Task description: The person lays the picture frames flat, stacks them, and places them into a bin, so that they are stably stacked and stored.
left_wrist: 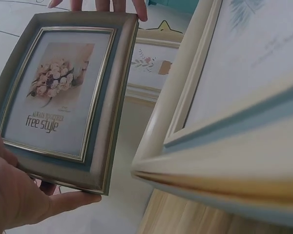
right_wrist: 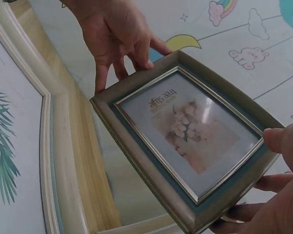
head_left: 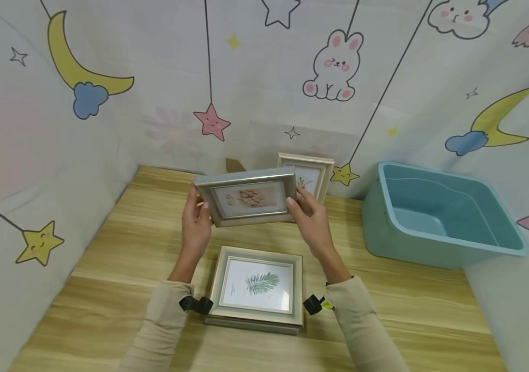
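Both hands hold up a brown-gold picture frame [head_left: 250, 200] with a flower bouquet print, tilted above the table. My left hand [head_left: 196, 227] grips its left end and my right hand [head_left: 313, 222] its right end, thumb on the front edge. In the left wrist view the bouquet frame [left_wrist: 58, 97] shows lettering reading "free style". Below the hands lies a cream frame with a green palm-leaf print [head_left: 264, 283], on top of another frame [head_left: 252, 324] whose picture is hidden. Behind the held frame, a cream frame with a plant print [head_left: 327, 178] leans upright, partly covered.
A blue-green plastic tub [head_left: 441, 243] stands at the right on the wood-grain table [head_left: 120, 248]. Cloth printed with stars, moons and a rabbit [head_left: 337, 64] hangs at the back and sides. A small brown piece [head_left: 235, 165] shows at the back edge.
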The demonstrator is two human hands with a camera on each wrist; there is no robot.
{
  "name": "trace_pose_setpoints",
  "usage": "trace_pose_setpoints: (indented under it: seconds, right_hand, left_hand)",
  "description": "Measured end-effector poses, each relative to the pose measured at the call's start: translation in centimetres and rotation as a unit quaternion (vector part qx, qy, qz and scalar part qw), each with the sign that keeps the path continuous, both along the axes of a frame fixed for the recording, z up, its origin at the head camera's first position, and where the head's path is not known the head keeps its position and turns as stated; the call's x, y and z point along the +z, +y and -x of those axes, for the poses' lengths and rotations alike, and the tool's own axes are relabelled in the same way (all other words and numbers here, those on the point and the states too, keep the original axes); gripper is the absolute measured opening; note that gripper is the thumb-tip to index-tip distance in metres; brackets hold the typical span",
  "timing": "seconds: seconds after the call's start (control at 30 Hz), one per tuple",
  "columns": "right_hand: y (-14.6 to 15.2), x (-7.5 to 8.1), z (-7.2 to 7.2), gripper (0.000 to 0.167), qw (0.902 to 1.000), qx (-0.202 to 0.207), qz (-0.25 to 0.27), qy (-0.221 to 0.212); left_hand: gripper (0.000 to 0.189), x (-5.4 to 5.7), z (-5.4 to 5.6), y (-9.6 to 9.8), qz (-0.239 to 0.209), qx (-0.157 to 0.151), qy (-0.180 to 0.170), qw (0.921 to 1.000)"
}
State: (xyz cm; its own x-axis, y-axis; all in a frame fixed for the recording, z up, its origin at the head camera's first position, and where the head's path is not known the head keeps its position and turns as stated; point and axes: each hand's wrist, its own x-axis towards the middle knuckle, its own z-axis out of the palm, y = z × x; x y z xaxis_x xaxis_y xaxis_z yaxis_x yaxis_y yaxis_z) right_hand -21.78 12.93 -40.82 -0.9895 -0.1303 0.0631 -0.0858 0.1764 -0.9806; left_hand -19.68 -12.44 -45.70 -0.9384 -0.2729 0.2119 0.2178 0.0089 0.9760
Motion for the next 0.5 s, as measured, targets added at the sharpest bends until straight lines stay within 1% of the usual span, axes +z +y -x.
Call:
trace_pose_setpoints:
  seconds: [0.07, 0.13, 0.23, 0.3, 0.4, 0.47, 0.5]
  right_hand:
    - [-0.1, -0.2, 0.2, 0.059, 0.9997, -0.009, 0.011, -0.02]
    - [-0.2, -0.4, 0.5, 0.055, 0.9986, -0.021, 0.024, -0.042]
    - [-0.2, -0.6, 0.8, 0.045, 0.9956, -0.043, 0.047, -0.07]
    - [-0.2, -0.7, 1.0, 0.038, 0.9935, -0.054, 0.057, -0.082]
    - [-0.1, -0.8, 1.1, 0.036, 0.9914, -0.061, 0.066, -0.095]
    - [0.0, -1.0, 1.2, 0.037, 0.9912, -0.058, 0.068, -0.098]
    - [0.2, -1.1, 1.2, 0.038, 0.9913, -0.055, 0.068, -0.098]
  left_hand:
    - [0.062, 0.0, -0.1, 0.2, 0.041, 0.022, 0.03, 0.9985]
    - [0.06, -0.1, -0.1, 0.4, 0.083, 0.04, 0.063, 0.9938]
    - [0.056, -0.1, -0.1, 0.6, 0.132, 0.055, 0.106, 0.984]
    - [0.055, 0.0, 0.0, 0.6, 0.153, 0.057, 0.126, 0.9784]
    - [0.055, 0.1, -0.1, 0.7, 0.168, 0.059, 0.136, 0.9747]
    - [0.057, 0.1, -0.3, 0.7, 0.166, 0.051, 0.13, 0.9761]
    - [0.058, 0.1, -0.4, 0.7, 0.16, 0.04, 0.126, 0.9782]
